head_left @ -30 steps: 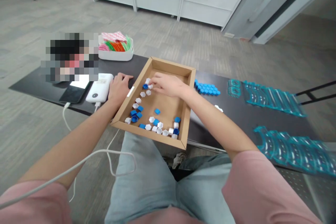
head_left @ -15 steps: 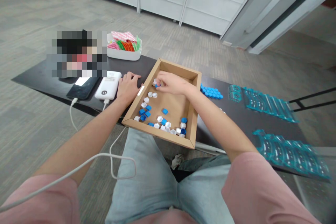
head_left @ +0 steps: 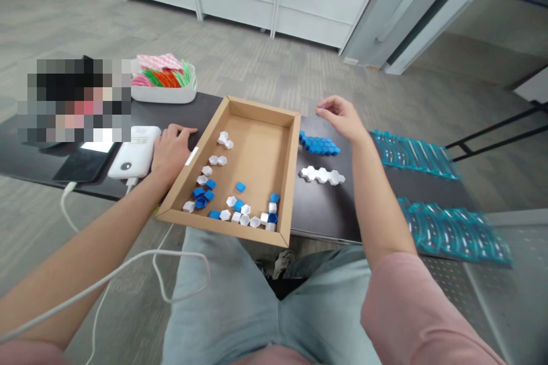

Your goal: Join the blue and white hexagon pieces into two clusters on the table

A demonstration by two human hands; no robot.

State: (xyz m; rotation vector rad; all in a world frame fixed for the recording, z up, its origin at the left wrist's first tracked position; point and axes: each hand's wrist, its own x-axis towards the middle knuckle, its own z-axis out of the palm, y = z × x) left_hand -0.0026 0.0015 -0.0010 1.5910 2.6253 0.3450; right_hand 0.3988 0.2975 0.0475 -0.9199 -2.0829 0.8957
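Note:
My right hand (head_left: pixel 341 118) is raised over the table beyond the blue pieces, fingertips pinched on a small blue hexagonal piece (head_left: pixel 319 109) that is mostly hidden. Below it a cluster of blue hexagonal pieces (head_left: pixel 320 145) lies on the tabletop, with a row of white hexagonal pieces (head_left: pixel 322 175) nearer to me. My left hand (head_left: pixel 173 148) rests beside the left wall of a shallow cardboard tray (head_left: pixel 295 182), fingers apart and holding nothing. Loose blue and white hexagonal pieces lie in the tray, mostly along its near and left sides.
To the left are a white power bank (head_left: pixel 135 151) with a cable, a dark phone (head_left: pixel 85 162) and a white basket (head_left: pixel 165 94) of colourful items. Clear teal plastic trays (head_left: pixel 417 157) lie at the right of the dark table (head_left: pixel 325 211). A white cable crosses my left forearm.
My right hand has left the tray with the blue piece and moved right, over the table beyond the blue cluster. The view has shifted right; my left hand stays by the tray.

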